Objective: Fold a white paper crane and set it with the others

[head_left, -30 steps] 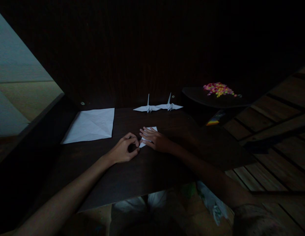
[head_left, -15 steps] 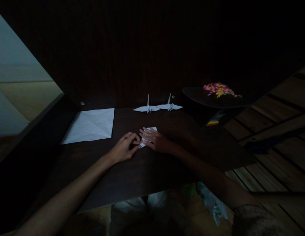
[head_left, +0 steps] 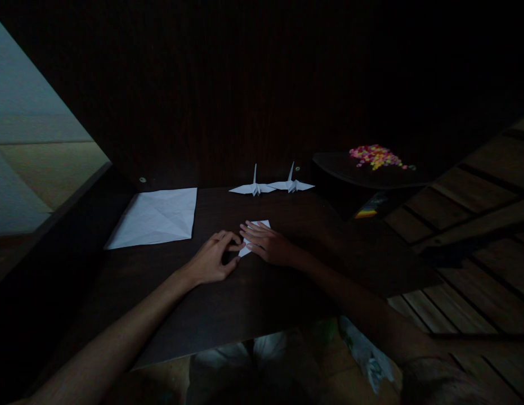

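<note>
A small folded piece of white paper lies on the dark desk between my hands. My right hand rests flat on top of it with the fingers stretched out, covering most of the sheet. At the paper's lower left edge is my left hand, its index fingertip at the edge and the thumb held apart below, with a gap between them. Behind my hands, two white paper cranes stand side by side near the back panel, their wings meeting.
A creased square sheet of white paper lies at the desk's left. On a raised dark corner shelf at the right sits a heap of small pink, red and yellow pieces. Wooden slats run along the far right.
My left thumb has drawn slightly down and left, away from the paper's lower corner. My right hand stays pressed on the paper, and the view has tilted up a touch.
</note>
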The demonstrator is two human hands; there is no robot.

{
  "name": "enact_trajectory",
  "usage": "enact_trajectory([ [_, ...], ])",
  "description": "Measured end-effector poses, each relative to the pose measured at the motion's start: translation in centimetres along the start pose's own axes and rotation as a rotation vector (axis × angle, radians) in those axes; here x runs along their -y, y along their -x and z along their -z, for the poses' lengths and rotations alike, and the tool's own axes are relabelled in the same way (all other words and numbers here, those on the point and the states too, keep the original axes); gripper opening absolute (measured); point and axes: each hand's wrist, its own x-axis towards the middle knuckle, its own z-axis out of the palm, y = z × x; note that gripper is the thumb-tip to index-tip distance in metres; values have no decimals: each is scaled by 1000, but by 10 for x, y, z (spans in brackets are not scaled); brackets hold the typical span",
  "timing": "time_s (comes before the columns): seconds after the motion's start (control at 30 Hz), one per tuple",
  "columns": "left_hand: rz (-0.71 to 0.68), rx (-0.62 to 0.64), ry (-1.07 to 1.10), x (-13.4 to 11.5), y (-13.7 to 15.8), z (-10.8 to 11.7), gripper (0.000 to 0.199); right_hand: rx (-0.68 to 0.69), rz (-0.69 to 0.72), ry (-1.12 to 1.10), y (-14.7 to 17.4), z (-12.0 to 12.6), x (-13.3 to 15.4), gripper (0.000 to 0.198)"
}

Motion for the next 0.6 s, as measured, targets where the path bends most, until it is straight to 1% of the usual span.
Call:
enact_trajectory([
  [0.07,-21,17,-19,-3,2,3,34,-7,3,-20,2,1,0,43],
  [0.13,-38,29,-14,-7,3,4,37,-32,-11,-29,3,2,-1,45],
  [0.23,-62,28,56,-9,4,1,32,-95,-80,-25,4,4,-3,52],
  [0.3,-69,21,123,-7,4,-2,27,-119,-130,-25,3,6,-3,53],
  [0.37,-57,15,170,-5,3,-4,21,-117,-162,-28,2,6,-3,51],
  [0.47,-38,-6,180,-2,2,-7,14,-92,-173,-31,1,5,-1,46],
  [0.6,-49,-47,144,1,0,-10,18,-51,-143,-37,2,6,0,47],
])
